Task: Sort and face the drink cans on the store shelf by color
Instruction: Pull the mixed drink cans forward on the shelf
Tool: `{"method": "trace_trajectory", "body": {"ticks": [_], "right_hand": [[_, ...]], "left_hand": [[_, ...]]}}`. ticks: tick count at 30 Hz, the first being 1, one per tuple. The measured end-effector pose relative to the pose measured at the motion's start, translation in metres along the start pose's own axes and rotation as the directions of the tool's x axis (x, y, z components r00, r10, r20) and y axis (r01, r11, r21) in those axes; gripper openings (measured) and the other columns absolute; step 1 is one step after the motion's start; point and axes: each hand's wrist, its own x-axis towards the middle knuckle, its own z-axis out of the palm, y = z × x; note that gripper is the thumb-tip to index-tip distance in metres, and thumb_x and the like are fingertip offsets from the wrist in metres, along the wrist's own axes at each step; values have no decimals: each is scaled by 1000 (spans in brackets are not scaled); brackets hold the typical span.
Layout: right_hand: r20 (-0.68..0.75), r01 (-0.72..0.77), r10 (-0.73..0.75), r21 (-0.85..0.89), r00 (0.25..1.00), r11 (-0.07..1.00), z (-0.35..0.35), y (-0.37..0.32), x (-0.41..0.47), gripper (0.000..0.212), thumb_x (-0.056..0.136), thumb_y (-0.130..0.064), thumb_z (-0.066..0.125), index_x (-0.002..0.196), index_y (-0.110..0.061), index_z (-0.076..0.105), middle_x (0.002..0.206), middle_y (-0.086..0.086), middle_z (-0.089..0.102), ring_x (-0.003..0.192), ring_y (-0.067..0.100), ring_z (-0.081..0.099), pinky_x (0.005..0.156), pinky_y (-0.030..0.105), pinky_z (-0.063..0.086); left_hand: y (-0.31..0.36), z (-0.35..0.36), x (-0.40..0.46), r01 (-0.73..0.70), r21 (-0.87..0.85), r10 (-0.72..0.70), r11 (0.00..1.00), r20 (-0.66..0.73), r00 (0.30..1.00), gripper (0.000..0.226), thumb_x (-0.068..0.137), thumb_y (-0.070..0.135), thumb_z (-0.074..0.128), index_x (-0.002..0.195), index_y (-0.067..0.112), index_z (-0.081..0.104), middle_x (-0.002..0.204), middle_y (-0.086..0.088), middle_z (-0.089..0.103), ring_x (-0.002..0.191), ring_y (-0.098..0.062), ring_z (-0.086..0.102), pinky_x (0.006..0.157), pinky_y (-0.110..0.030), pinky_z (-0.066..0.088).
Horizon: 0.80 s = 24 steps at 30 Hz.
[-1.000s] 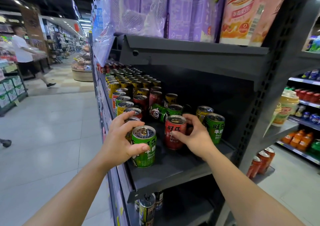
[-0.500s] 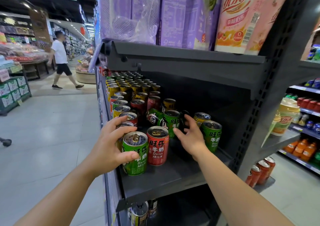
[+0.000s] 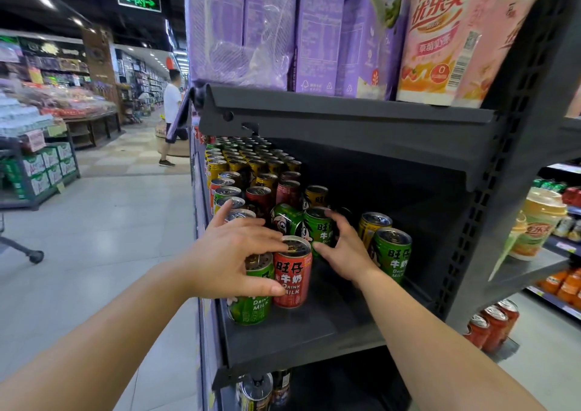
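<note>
My left hand [image 3: 229,253] clamped over red can [image 3: 292,277], thumb low, fingers on rim; front green can [image 3: 251,297] touching at its 9 o'clock. My right hand [image 3: 341,250] curled round upright green can [image 3: 317,228] at 1 o'clock. Risk, I judge: tipped green can [image 3: 286,222] behind rolls if nudged; shelf [image 3: 314,341] edge close.

My arms were bare from the bottom edge of the view up to the wrists, with no sleeve showing on either one. My left hand [image 3: 232,253] and my right hand [image 3: 345,253] were bare too: no gloves, rings, watch or wristband. My fingernails were short and unpainted.
</note>
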Motion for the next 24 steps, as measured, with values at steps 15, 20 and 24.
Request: {"method": "trace_trajectory", "body": {"ticks": [15,20,24], "right_hand": [[116,28,-42,126,992,992,-13,-18,-34,47,83,-8,69,119,-28,46,107,-19,51,91,-5,56,63,3,45],[149,-33,2,202,989,979,-30,-24,-37,45,87,-11,65,124,-28,46,113,5,57,88,12,60,71,14,49],[179,-153,103,295,978,943,-32,-34,-31,42,93,-29,56,134,-28,48,132,-7,51,115,9,52,95,25,42]], "left_hand": [[-7,1,-6,46,-176,-43,983,19,999,71,70,77,51,133,47,41,123,30,33,129,10,13,116,-36,-11],[-12,-17,2,136,-495,-60,858,166,984,57,81,58,57,133,39,45,121,30,43,110,21,41,94,-8,36],[-35,-18,25,225,-490,-217,842,72,973,43,90,48,52,131,35,49,125,16,54,111,-4,53,94,-24,44]]}}
